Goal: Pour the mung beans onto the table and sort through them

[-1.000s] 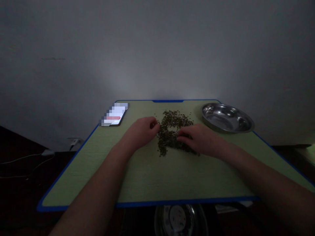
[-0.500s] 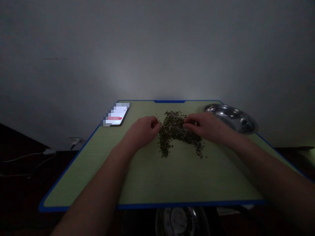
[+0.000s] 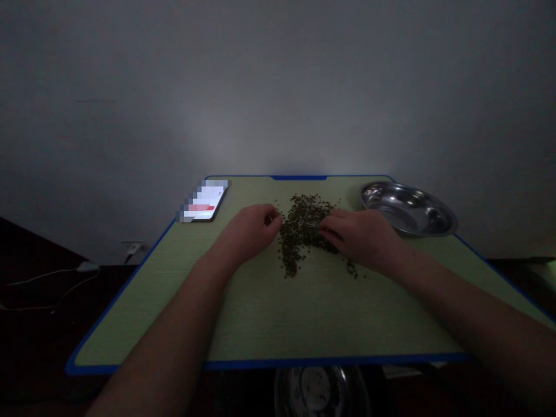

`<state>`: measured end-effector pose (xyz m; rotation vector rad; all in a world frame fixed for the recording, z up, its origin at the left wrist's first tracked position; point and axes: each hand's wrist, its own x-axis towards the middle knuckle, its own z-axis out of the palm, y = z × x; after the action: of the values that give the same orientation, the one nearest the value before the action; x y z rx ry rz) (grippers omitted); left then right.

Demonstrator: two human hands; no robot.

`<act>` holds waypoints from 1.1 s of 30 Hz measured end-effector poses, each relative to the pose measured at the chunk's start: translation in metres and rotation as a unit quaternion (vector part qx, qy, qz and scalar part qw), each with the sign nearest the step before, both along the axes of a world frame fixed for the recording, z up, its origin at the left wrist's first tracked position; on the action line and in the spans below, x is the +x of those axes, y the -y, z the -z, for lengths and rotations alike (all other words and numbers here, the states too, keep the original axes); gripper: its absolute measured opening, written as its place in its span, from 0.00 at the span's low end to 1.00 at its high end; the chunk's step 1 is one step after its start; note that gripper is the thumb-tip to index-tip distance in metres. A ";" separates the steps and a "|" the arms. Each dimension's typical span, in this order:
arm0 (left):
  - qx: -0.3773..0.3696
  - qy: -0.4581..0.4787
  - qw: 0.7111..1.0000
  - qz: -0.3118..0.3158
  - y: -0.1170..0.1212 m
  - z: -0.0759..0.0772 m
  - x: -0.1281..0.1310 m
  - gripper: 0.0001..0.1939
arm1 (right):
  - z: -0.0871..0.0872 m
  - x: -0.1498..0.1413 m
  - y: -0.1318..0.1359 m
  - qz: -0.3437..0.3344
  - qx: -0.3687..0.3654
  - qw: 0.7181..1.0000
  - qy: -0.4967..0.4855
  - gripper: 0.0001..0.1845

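A loose spread of small dark greenish-brown pieces, like seeds or dried peppercorns, lies mid-table; their exact kind is too small to tell. My left hand rests at the left edge of the spread, thumb and fingers curled together in a pinch. Over the right side of it is my right hand, its thumb and fingertips pressed together among the pieces. Whatever either pinch holds is too small or hidden to make out. Behind my right hand stands a shallow steel bowl, its inside shiny.
The pale green table has a blue rim. A phone with a lit screen lies at the back left. Below the front edge sits another metal bowl. A wall rises behind, and a white cable with a plug is at left.
My right hand has moved slightly toward me and its fingertips have come down into the pieces, closing together. My left hand has barely moved.
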<state>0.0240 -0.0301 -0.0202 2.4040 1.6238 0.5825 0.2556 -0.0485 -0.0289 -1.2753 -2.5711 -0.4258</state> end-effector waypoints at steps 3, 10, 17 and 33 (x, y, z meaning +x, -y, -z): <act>0.003 0.000 1.000 0.006 -0.001 0.002 0.000 0.12 | 0.001 0.002 0.012 -0.039 0.009 0.999 -0.002 0.13; 0.003 -0.001 1.000 0.007 -0.001 0.002 0.000 0.12 | -0.005 0.010 0.023 -0.038 0.034 0.996 -0.076 0.13; 0.008 -0.005 1.000 0.005 -0.001 0.001 0.000 0.12 | -0.023 0.026 0.037 -0.031 -0.104 0.980 -0.165 0.10; -0.003 -0.002 1.000 0.007 0.001 0.001 0.001 0.12 | 0.000 0.061 0.047 0.029 -0.331 0.922 -0.199 0.15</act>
<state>0.0254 -0.0311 -0.0207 2.4119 1.6078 0.5699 0.3165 -0.0954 -0.0286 -1.4367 -2.3814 0.6970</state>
